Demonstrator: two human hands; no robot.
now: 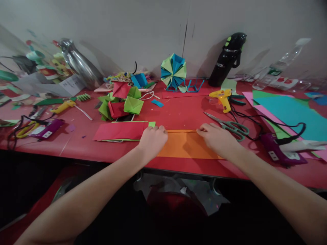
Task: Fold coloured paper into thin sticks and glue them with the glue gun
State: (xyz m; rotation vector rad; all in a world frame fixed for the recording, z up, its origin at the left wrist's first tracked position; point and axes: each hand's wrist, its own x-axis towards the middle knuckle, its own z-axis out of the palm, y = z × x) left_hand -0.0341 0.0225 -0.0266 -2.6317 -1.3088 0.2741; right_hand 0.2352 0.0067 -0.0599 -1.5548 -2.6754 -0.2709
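An orange sheet of paper [186,146] lies on the red table near its front edge, a narrow fold along its far side. My left hand [153,137] has its fingers curled down on the far left part of that edge. At the far right part, my right hand [216,136] pinches the same fold between thumb and fingers. Just left of my left hand lies a stack of red and green paper strips [120,131]. Grey-handled scissors [230,126] rest beyond my right hand, the blades pointing left.
Folded red and green paper pieces [122,102] stand behind the strips. A yellow glue gun [221,98] lies behind the scissors, its cord running right to a purple power strip [278,149]. Coloured sheets [288,109] cover the right side. A black bottle [227,59] stands by the wall.
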